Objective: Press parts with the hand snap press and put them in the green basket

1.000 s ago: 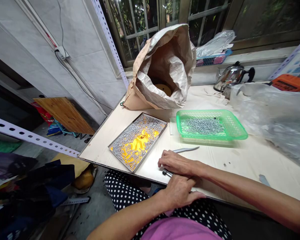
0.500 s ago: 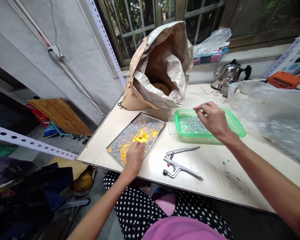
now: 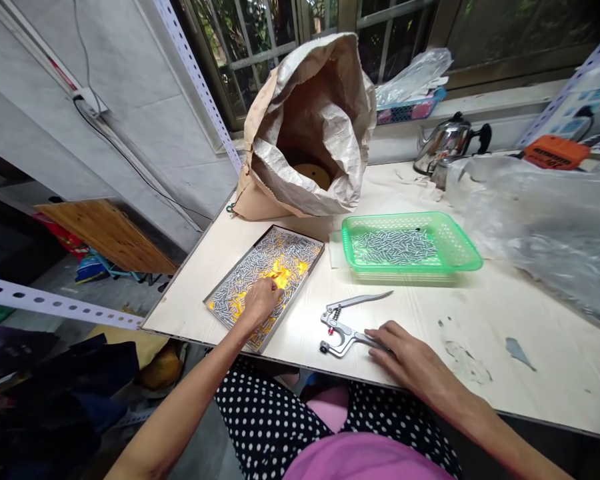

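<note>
My left hand (image 3: 261,300) rests in the yellow-bottomed metal tray (image 3: 311,243), fingers curled down into the small silver pieces (image 3: 250,270) that fill it; what the fingers grip is hidden. My right hand (image 3: 405,353) lies on the table near the front edge, its fingers on the lower handle of the metal hand pliers (image 3: 343,325), which lie flat with their handles spread. The green plastic basket (image 3: 463,245) behind holds several more silver pieces.
A big open paper sack (image 3: 310,127) stands at the back of the table. A large clear plastic bag (image 3: 545,227) covers the right side. A steel kettle (image 3: 445,143) and an orange tool (image 3: 555,152) sit by the window. The table edge runs just before my lap.
My right hand has come back from the green basket to the pliers' handle. My left hand has stayed in the yellow tray, shifted slightly. A second ago both hands were together at the pliers.
</note>
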`<state>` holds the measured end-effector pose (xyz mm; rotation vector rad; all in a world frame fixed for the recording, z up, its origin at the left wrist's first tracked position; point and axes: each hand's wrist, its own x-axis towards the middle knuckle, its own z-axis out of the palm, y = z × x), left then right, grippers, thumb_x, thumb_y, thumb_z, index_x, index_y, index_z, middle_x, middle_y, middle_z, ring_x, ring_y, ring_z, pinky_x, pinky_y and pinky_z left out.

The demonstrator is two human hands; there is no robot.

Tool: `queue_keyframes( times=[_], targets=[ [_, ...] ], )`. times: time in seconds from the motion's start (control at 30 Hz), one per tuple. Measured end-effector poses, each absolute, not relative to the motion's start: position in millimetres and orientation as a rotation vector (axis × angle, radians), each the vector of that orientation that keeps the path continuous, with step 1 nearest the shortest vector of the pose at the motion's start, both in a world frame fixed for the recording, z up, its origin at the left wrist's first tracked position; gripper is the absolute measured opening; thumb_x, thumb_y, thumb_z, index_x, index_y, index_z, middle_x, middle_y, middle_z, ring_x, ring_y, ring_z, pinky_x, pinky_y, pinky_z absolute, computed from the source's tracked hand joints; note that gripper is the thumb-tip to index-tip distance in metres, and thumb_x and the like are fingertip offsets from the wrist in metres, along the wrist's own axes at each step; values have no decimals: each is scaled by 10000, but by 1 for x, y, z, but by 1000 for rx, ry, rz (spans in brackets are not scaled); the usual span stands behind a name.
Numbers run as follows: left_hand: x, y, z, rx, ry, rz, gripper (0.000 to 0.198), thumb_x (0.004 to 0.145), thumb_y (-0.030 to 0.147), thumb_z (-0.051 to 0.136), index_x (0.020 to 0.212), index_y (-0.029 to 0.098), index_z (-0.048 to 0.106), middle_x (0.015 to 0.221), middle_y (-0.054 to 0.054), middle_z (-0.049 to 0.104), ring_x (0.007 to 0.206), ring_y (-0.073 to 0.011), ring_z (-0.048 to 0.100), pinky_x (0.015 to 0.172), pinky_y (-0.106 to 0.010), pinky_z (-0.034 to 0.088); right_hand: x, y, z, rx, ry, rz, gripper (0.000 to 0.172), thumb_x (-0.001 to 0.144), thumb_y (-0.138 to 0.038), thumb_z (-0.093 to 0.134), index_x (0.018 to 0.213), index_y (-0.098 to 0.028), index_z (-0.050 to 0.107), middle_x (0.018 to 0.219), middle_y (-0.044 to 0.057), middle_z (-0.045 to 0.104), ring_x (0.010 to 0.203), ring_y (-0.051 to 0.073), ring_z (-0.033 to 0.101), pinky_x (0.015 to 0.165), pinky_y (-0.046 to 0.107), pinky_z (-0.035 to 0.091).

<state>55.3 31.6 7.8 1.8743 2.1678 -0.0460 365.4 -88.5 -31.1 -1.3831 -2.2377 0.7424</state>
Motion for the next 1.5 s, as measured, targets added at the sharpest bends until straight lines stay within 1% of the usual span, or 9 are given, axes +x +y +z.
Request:
queue_keyframes(
  times=[0.17, 0.3, 0.53, 0.87, 1.2, 1.3, 1.37, 1.43, 1.5],
  targets=[
    [58, 20, 9, 1955, 2212, -81, 192, 914, 265, 478, 935, 163, 639, 999, -102, 694, 917, -219, 650, 714, -277, 421, 368, -95, -44, -1451, -2247, 657, 274, 980, -278, 375, 1135, -239, 597, 953, 68, 565, 815, 210, 626, 730, 371, 550],
    [62, 15, 6, 2025, 2251, -114, 264, 936, 345, 470, 968, 137, 630, 1056, -140, 670, 932, -244, 653, 716, -294, 433, 368, -95, -46, -1483, -2272, 585, 268, 978, -259, 372, 1077, -226, 619, 919, 67, 556, 785, 212, 616, 717, 376, 547],
    [68, 15, 14, 2066, 2225, -249, 255, 927, 237, 430, 965, 130, 658, 1065, -140, 666, 927, -246, 662, 707, -295, 438, 368, -96, -46, -1482, -2319, 499, 266, 984, -239, 376, 1102, -227, 614, 912, 57, 556, 757, 187, 609, 674, 331, 533],
    [68, 5, 10, 2172, 2229, -339, 277, 939, 254, 434, 1017, 130, 669, 1065, -133, 635, 945, -243, 640, 714, -304, 437, 366, -98, -51, -1503, -2348, 365, 249, 975, -199, 403, 1107, -206, 614, 907, 57, 551, 774, 190, 596, 681, 323, 503],
    [51, 4, -1, 2340, 2170, -406, 318, 960, 249, 383, 897, 145, 676, 969, -108, 637, 931, -237, 611, 707, -307, 410, 366, -99, -49, -1502, -2361, 324, 233, 976, -183, 405, 1099, -208, 601, 916, 57, 554, 769, 177, 578, 663, 301, 457],
    [53, 2, 5, 2403, 2108, -298, 269, 936, 186, 405, 927, 146, 671, 994, -123, 643, 956, -244, 602, 721, -310, 423, 366, -99, -47, -1522, -2362, 333, 220, 969, -164, 416, 1076, -200, 605, 912, 56, 553, 768, 175, 570, 671, 300, 443],
    [61, -3, 13, 2375, 2037, -52, 235, 921, 198, 444, 921, 152, 674, 992, -116, 659, 948, -233, 606, 748, -306, 438, 366, -97, -45, -1527, -2362, 349, 199, 963, -161, 433, 1040, -194, 615, 899, 55, 554, 778, 179, 562, 685, 304, 433],
    [75, -10, 21, 2192, 1901, 222, 193, 894, 253, 509, 900, 163, 681, 918, -81, 680, 851, -199, 623, 725, -285, 456, 366, -94, -41, -1512, -2369, 366, 162, 955, -178, 467, 993, -190, 624, 885, 58, 559, 801, 187, 555, 699, 306, 423],
    [93, -18, 25, 1870, 1731, 339, 181, 846, 303, 570, 877, 164, 681, 764, -32, 667, 656, -151, 600, 603, -250, 453, 367, -89, -38, -1486, -2386, 365, 124, 944, -205, 504, 944, -188, 627, 881, 64, 569, 822, 195, 547, 705, 309, 412]
  ],
)
